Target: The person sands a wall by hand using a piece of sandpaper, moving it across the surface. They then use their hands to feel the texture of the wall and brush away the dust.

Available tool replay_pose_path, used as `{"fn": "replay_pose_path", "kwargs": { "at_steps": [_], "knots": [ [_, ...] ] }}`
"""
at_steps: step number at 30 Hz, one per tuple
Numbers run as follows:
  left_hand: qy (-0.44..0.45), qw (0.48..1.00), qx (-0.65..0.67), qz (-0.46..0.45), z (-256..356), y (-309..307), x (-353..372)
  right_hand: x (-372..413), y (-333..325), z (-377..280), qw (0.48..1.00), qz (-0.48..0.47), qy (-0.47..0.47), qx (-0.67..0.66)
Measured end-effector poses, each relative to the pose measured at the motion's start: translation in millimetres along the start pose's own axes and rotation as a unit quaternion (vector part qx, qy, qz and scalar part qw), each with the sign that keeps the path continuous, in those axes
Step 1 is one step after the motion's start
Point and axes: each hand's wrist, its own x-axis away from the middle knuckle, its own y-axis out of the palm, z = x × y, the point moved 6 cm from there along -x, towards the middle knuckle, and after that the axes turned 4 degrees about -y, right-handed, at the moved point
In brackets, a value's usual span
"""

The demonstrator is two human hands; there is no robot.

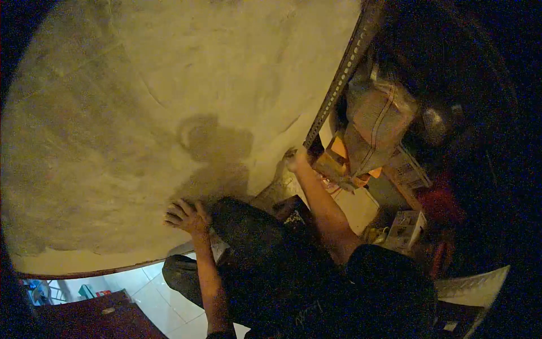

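Observation:
My left hand (189, 217) is open, its fingers spread against the plastered wall (113, 113) beside my dark-clothed knee (243, 220). My right hand (294, 160) reaches up to the wall at the low visible end of a slotted metal angle post (341, 73). Its fingers look curled in, with a dark patch at their tips; what they close on is too dim to make out. My head and body cast a shadow (217, 138) on the wall between the hands.
Right of the post are a clear plastic-wrapped bundle (378, 113), a cardboard box (333, 164) and a small white box (405, 229). Low on the left, beyond the wall's bottom edge, lie a lit tiled floor (169, 305) and a dark red surface (101, 316).

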Motion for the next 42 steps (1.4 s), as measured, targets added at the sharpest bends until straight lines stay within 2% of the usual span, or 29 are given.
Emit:
{"fn": "replay_pose_path", "kwargs": {
  "at_steps": [1, 3, 7, 9, 10, 12, 13, 14, 16, 18, 19, 20, 22, 24, 25, 26, 27, 28, 30, 31, 33, 34, 36, 37, 38, 39, 40, 42],
  "knots": [
    [0.001, 1.000, 0.000, 0.003, 3.7, -6.8, -8.2, 10.2, -5.6, -2.0, 1.000, -0.002, 0.000, -0.008],
    [-0.072, 0.994, 0.077, 0.013, 6.6, -22.4, -16.5, 33.3, -19.9, -11.8, 1.000, -0.008, -0.004, -0.026],
    [-0.050, 0.998, 0.037, 0.018, 7.7, -15.7, -7.0, 80.0, -44.4, -52.1, 0.999, -0.019, 0.022, -0.039],
    [-0.064, 0.995, 0.051, -0.048, 7.2, 1.9, 9.0, 95.0, -53.2, -70.7, 0.998, -0.026, 0.042, -0.038],
    [-0.068, 0.995, 0.050, -0.050, 7.9, -7.8, 3.2, 101.2, -48.2, -83.0, 0.997, -0.062, 0.011, -0.051],
    [-0.076, 0.984, 0.162, -0.001, 13.3, -31.6, -9.4, 117.9, -30.9, -99.9, 0.993, -0.099, -0.016, -0.061],
    [-0.079, 0.984, 0.160, -0.003, 19.2, -36.9, -9.0, 133.5, -17.3, -114.4, 0.994, -0.085, -0.061, -0.002],
    [-0.062, 0.972, 0.226, 0.003, 28.9, -43.0, -9.1, 147.3, -2.7, -128.2, 0.990, -0.073, -0.108, 0.057],
    [-0.025, 0.934, 0.355, 0.020, 49.4, -55.6, -10.8, 165.7, 21.4, -139.9, 0.983, -0.056, -0.135, 0.108],
    [0.016, 0.877, 0.479, 0.030, 66.6, -66.8, -11.6, 184.8, 44.5, -150.0, 0.948, -0.048, -0.221, 0.223],
    [0.015, 0.877, 0.479, 0.028, 73.7, -68.2, -12.9, 189.2, 51.7, -147.3, 0.948, -0.048, -0.219, 0.224],
    [0.020, 0.870, 0.491, -0.042, 86.4, -62.1, -15.0, 194.1, 66.3, -141.1, 0.930, -0.117, -0.214, 0.275],
    [0.021, 0.858, 0.499, -0.117, 101.6, -72.4, -33.9, 199.5, 88.2, -125.0, 0.905, -0.185, -0.200, 0.326],
    [-0.102, 0.748, 0.552, -0.353, 98.5, -90.9, -68.1, 219.4, 133.0, -99.5, 0.767, -0.394, -0.244, 0.443],
    [-0.105, 0.748, 0.551, -0.355, 96.1, -75.1, -55.2, 221.1, 144.9, -94.5, 0.767, -0.396, -0.241, 0.444],
    [-0.109, 0.736, 0.551, -0.379, 93.7, -43.6, -31.8, 229.3, 161.1, -82.1, 0.711, -0.468, -0.223, 0.475],
    [-0.115, 0.730, 0.550, -0.389, 87.2, -38.5, -29.7, 236.8, 173.5, -69.0, 0.647, -0.537, -0.204, 0.501],
    [-0.120, 0.725, 0.549, -0.398, 80.9, -43.9, -39.0, 232.9, 178.0, -57.9, 0.643, -0.542, -0.202, 0.502],
    [-0.110, 0.637, 0.609, -0.460, 70.8, -62.5, -54.2, 234.6, 186.9, -34.8, 0.621, -0.586, -0.218, 0.473],
    [-0.111, 0.639, 0.607, -0.459, 62.6, -56.6, -51.1, 241.5, 189.3, -24.5, 0.637, -0.607, -0.134, 0.455],
    [-0.087, 0.606, 0.566, -0.553, 59.8, -33.6, -32.1, 237.1, 191.0, -9.6, 0.624, -0.604, -0.167, 0.466],
    [-0.086, 0.604, 0.564, -0.557, 57.8, -27.9, -28.4, 236.4, 190.2, -5.1, 0.609, -0.598, -0.201, 0.480],
    [-0.057, 0.579, 0.618, -0.528, 59.7, -29.1, -30.9, 234.4, 188.6, 3.6, 0.628, -0.584, -0.166, 0.486],
    [-0.061, 0.580, 0.617, -0.530, 59.1, -31.5, -30.8, 232.7, 186.4, 8.9, 0.636, -0.580, -0.148, 0.487],
    [-0.062, 0.607, 0.578, -0.541, 54.4, -33.1, -28.3, 231.8, 184.6, 13.7, 0.643, -0.575, -0.130, 0.488],
    [-0.064, 0.633, 0.537, -0.554, 48.8, -36.0, -25.0, 228.5, 181.0, 21.0, 0.635, -0.565, -0.169, 0.498],
    [-0.069, 0.634, 0.532, -0.557, 43.9, -35.1, -23.4, 224.2, 178.5, 27.6, 0.625, -0.555, -0.210, 0.507],
    [0.013, 0.561, 0.577, -0.593, 42.1, -44.4, -15.0, 225.0, 171.6, 47.9, 0.625, -0.580, -0.198, 0.484]
  ]
}}
